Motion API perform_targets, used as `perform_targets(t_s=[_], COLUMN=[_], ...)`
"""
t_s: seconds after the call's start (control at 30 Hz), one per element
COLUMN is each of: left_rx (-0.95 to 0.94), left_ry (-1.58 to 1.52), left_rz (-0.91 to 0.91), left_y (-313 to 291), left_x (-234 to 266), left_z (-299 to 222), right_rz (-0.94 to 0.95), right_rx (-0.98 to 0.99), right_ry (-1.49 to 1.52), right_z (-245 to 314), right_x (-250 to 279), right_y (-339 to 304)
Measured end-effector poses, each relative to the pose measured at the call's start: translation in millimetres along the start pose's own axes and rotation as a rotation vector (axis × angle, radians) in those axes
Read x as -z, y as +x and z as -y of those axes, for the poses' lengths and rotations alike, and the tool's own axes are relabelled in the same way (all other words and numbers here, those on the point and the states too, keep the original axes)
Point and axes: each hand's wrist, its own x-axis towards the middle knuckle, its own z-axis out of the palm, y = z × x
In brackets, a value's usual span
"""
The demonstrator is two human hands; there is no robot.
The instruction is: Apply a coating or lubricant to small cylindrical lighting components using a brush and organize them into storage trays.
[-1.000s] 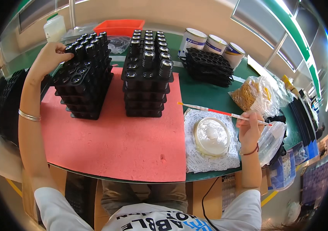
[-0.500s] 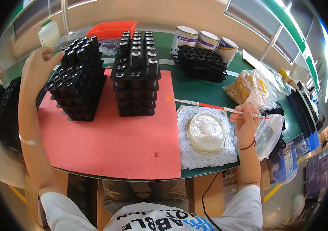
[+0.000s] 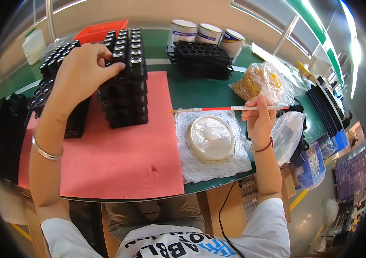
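Note:
My right hand (image 3: pixel 260 118) holds a thin brush (image 3: pixel 217 109) with a red and white handle, its yellowish tip pointing left. Below the brush, a round shallow dish (image 3: pixel 212 137) of glossy whitish paste rests on a crumpled printed white sheet (image 3: pixel 239 167). My left hand (image 3: pixel 79 71) reaches over the right stack of black trays (image 3: pixel 125 105), thumb and fingers closed around a black cylinder with a shiny top (image 3: pixel 118 57). More such cylinders stand upright in that stack. Left of it, partly behind my forearm, another tray stack (image 3: pixel 41 96) also holds cylinders.
A pink mat (image 3: pixel 118 172) lies under the stacks on the green table. Behind stand three cans (image 3: pixel 182 34), flat black honeycomb trays (image 3: pixel 202 60), a red bin (image 3: pixel 101 31) and a white jug (image 3: pixel 33 46). A bag of yellowish bands (image 3: pixel 256 81) sits at right.
My left hand has moved right, from the left stack to a cylinder in the right stack. My right hand still holds the brush, now more level. The whole view has shifted.

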Motion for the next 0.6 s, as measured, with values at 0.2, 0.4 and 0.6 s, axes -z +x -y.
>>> perform_targets(t_s=[0.2, 0.4, 0.6], left_rx=[-0.212, -0.352, -0.400], left_ry=[0.038, -0.328, -0.403], left_rz=[-0.313, -0.131, 0.206], left_y=[-9, -71, -107], left_x=[-3, 0, -64], left_z=[3, -42, -24], right_rz=[-0.080, -0.009, 0.027], right_rx=[0.100, 0.501, 0.561], right_ry=[0.037, -0.072, -0.205], right_z=[2, 15, 22], right_x=[-2, 11, -3], right_y=[5, 2, -9])
